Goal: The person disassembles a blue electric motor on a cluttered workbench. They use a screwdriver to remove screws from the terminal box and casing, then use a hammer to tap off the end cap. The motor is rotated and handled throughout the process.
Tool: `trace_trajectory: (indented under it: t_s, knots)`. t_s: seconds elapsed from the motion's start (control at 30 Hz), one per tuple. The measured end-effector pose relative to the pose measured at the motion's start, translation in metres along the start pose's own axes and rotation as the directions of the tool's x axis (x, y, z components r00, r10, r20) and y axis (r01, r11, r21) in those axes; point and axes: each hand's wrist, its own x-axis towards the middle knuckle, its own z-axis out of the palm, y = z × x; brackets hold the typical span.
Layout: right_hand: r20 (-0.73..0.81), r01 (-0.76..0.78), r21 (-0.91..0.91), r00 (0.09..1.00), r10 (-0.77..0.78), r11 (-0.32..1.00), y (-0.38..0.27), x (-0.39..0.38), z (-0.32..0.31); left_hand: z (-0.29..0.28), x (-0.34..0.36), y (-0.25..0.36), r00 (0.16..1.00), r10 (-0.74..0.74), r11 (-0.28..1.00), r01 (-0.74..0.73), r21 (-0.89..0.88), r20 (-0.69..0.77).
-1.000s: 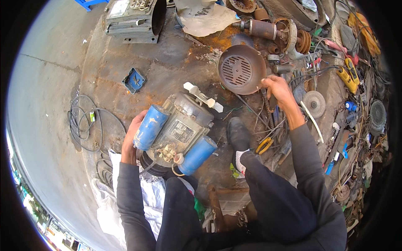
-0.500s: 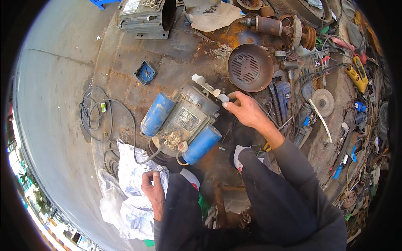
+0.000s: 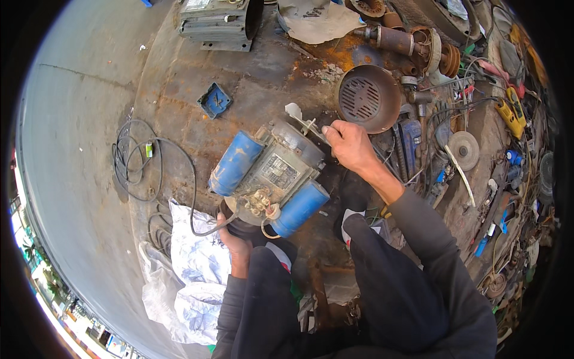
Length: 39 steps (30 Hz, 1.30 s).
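An electric motor [image 3: 278, 170] with a worn label plate lies between my feet. Two blue cylindrical capacitors flank it, the left one [image 3: 236, 163] and the right one [image 3: 301, 208]. At its far end is a pale fan [image 3: 306, 124]; my right hand [image 3: 351, 146] is closed, pinching one blade. Exposed wire terminals [image 3: 258, 202] sit at the near end, with a black cable [image 3: 192, 197] running off to the left. Below them my left hand [image 3: 235, 246] grips the edge of a dark pulley [image 3: 248, 232], some of its fingers hidden.
Beyond the motor lie a blue terminal box cover [image 3: 214, 100], a slotted round metal cover [image 3: 368, 99] and a rusty rotor [image 3: 397, 42]. A grey motor housing [image 3: 218, 27] stands at the far left. Tools and scrap crowd the right; a white sack [image 3: 200, 239] lies near left.
My left hand has moved up from above the sack to the pulley. My right hand has shifted slightly along the fan, which has turned. The view has moved a little.
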Motion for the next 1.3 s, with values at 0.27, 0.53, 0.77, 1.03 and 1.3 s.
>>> trace_trajectory:
  t_s: [0.27, 0.53, 0.77, 1.03, 1.3]
  knots:
    - [0.102, -0.035, -0.07, 0.994, 0.042, 0.997, -0.024, 0.019, -0.013, 0.024, 0.003, 0.026, 0.992, -0.125, 0.987, 0.125, -0.099, 0.005]
    - [0.112, -0.065, -0.02, 0.991, 0.067, 0.998, -0.047, 0.044, -0.02, 0.046, 0.006, 0.024, 0.987, -0.16, 0.945, 0.162, -0.284, 0.03]
    - [0.156, -0.088, 0.168, 0.986, 0.062, 0.982, -0.078, 0.086, -0.023, 0.048, 0.04, 0.044, 0.941, -0.331, 0.927, 0.338, -0.161, 0.072]
    - [0.096, -0.273, 0.412, 0.962, 0.257, 0.869, -0.021, 0.016, -0.091, 0.042, 0.034, 0.042, 0.942, -0.328, 0.938, 0.334, -0.097, 0.071]
    - [-0.095, -0.404, 0.188, 0.9, 0.426, 0.895, 0.082, -0.053, -0.047, 0.041, 0.032, 0.035, 0.965, -0.255, 0.963, 0.259, -0.078, 0.057]
